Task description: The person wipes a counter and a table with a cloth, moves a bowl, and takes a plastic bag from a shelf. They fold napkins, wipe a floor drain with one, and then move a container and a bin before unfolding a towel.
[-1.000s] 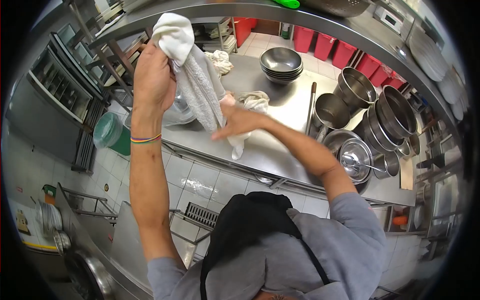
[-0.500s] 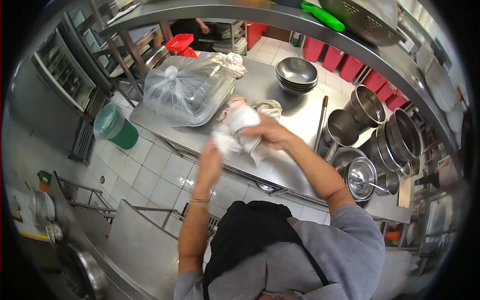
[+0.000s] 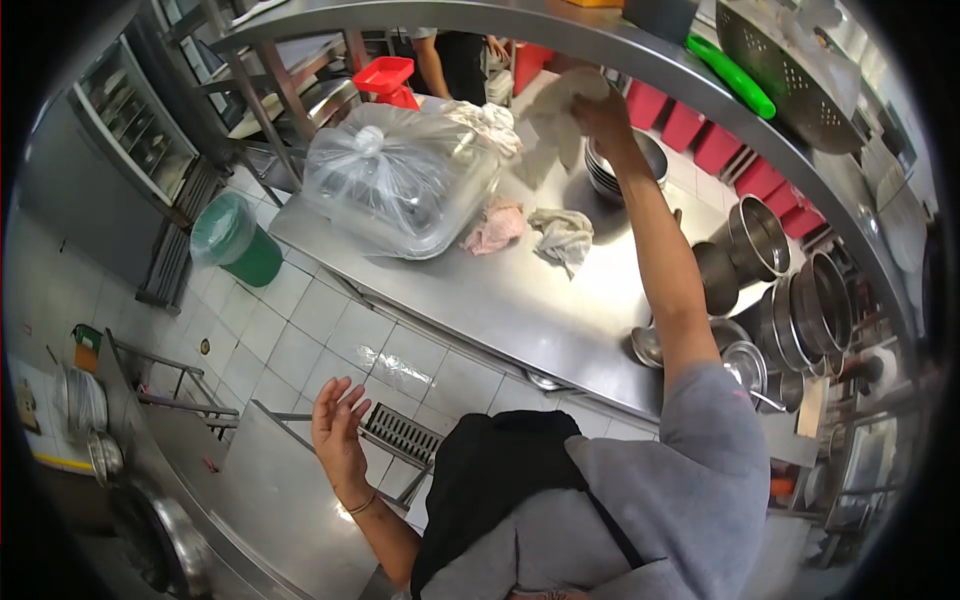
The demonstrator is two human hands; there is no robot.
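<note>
My right hand (image 3: 604, 118) reaches to the far side of the steel table, its fingers closed on a whitish cloth (image 3: 545, 125). The cloth hangs from the hand, slightly blurred. Just below that hand is a stack of metal bowls (image 3: 650, 158), partly hidden by my forearm. My left hand (image 3: 340, 432) is raised over the floor on the near side, fingers apart and holding nothing. On the table lie a crumpled pink cloth (image 3: 494, 227) and a greyish cloth (image 3: 563, 238), side by side and apart from both hands.
A plastic-wrapped clear container (image 3: 400, 190) stands on the table's left, with a bunched cloth (image 3: 485, 125) behind it. Pots (image 3: 757, 240) and bowls crowd the right end. An overhead shelf (image 3: 450, 22) crosses the far side. Beyond it stands another person (image 3: 455, 65).
My right hand has moved away to the far side with the whitish cloth. My left hand has left the cloth and drawn back toward the lower left, fingers spread. The view has shifted slightly.
</note>
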